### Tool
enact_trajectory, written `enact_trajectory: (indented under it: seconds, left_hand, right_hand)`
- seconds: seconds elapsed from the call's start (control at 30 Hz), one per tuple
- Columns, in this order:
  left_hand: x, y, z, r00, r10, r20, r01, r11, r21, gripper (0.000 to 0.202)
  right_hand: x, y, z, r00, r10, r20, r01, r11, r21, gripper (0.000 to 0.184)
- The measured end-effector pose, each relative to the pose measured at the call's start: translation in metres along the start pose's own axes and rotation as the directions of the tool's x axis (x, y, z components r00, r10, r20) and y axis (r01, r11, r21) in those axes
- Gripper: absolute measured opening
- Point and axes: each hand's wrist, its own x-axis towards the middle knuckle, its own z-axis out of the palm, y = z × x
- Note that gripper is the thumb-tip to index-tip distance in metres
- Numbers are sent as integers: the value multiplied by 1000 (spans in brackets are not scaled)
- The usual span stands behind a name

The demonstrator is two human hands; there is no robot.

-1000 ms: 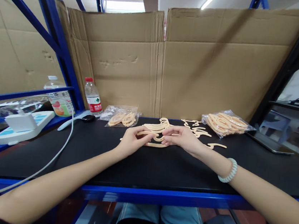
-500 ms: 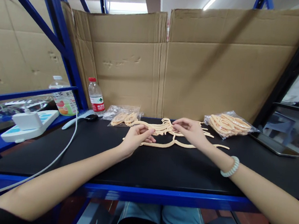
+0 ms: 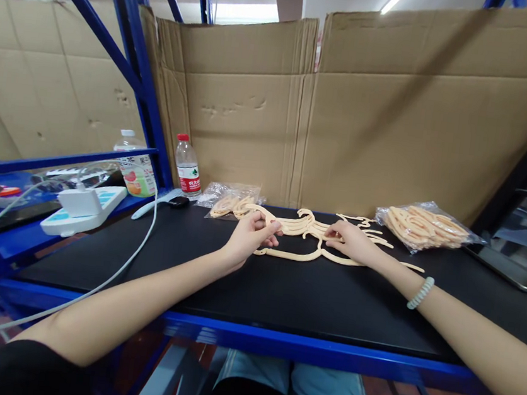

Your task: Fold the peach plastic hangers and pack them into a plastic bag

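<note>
Beige plastic clothes hangers (image 3: 295, 228) lie in a stack on the black tabletop, with curled hooks at the middle. My left hand (image 3: 250, 239) is closed at the left end of the stack, thumb and fingers around a hanger arm; the grip is partly hidden. At the right of the hooks, my right hand (image 3: 352, 240) pinches a hanger, its fingertips bent down. A separate hanger (image 3: 295, 256) lies flat nearer to me, with its arms reaching out below both hands. More thin beige pieces (image 3: 365, 222) lie behind my right hand.
A clear bag of beige pieces (image 3: 424, 227) lies on the right, and a smaller bag (image 3: 227, 203) on the left. A water bottle (image 3: 187, 167), a power strip (image 3: 86, 209) and a white cable (image 3: 143, 247) stand left. A cardboard wall (image 3: 395, 130) closes off the back.
My right hand has come down onto the hangers and its fingers have closed. My left hand stays by the left end of the stack. The view has turned slightly left.
</note>
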Motion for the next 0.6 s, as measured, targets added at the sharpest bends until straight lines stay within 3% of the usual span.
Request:
enact_trajectory:
  seconds: [0.3, 0.43, 0.6]
  left_hand:
    - [3, 8, -6, 997, 10, -73, -13, 999, -46, 25]
    - [5, 10, -9, 991, 4, -131, -22, 990, -137, 23]
    - [6, 13, -11, 987, -37, -154, 3, 976, -217, 19]
  right_hand:
    - [1, 6, 8, 999, -42, -19, 42, 999, 6, 11]
    - [1, 1, -3, 996, 9, -92, -3, 998, 58, 6]
    - [-3, -5, -25, 967, -61, -248, 81, 994, 73, 5]
